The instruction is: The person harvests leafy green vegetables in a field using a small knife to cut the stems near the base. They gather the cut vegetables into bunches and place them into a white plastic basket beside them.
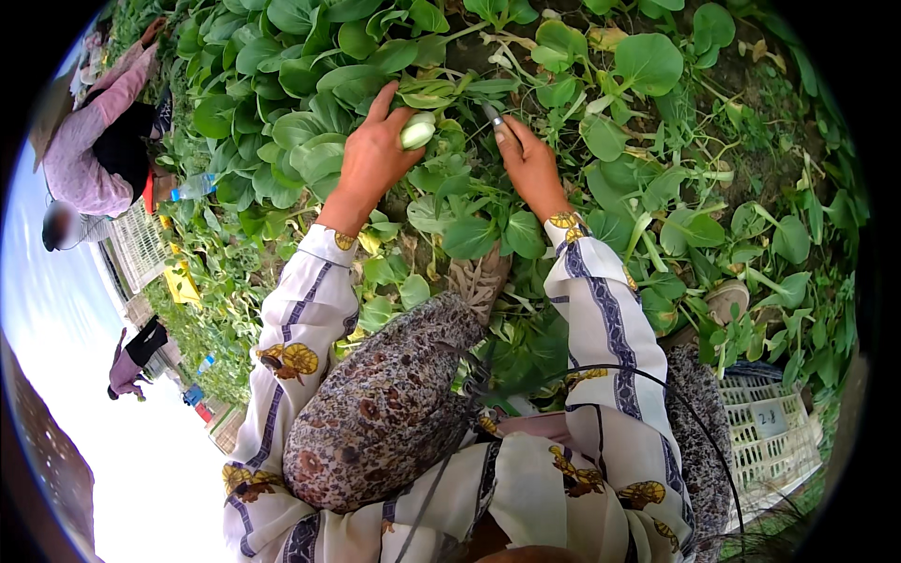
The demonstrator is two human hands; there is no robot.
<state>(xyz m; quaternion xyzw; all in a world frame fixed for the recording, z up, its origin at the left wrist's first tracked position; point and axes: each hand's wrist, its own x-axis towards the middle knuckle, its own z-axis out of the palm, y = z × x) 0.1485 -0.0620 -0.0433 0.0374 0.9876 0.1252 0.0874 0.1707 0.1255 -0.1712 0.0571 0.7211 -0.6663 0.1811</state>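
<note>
1. Left hand [380,150], toward 11 o'clock from the middle of the view: closed around a leafy green vegetable [419,130], whose pale, rounded base shows at the hand's 2 to 3 o'clock side.

2. Right hand [531,167], toward 1 o'clock: gripping a small knife [493,114] that points to about 11 o'clock. It is apart from the left hand.

3. The vegetable should be light. Its thick base looks firm and crisp, probably smooth enough to slip if wet; the leaves should be soft and easily bruised or torn.

4. The best hold is likely the base where the stalks bunch, fingers wrapped round without squeezing. Pulling on single leaves could snap them. Fingers should stay off the knife's line.

5. Farther out, broad-leaved plants [649,66] spread across 11 to 2 o'clock, with a pale shoe [727,302] near 3.

6. A white slatted crate [765,455] sits at 4 o'clock; toward 10, a clear bottle [192,187] lies near a crouching co-worker [89,174].
</note>
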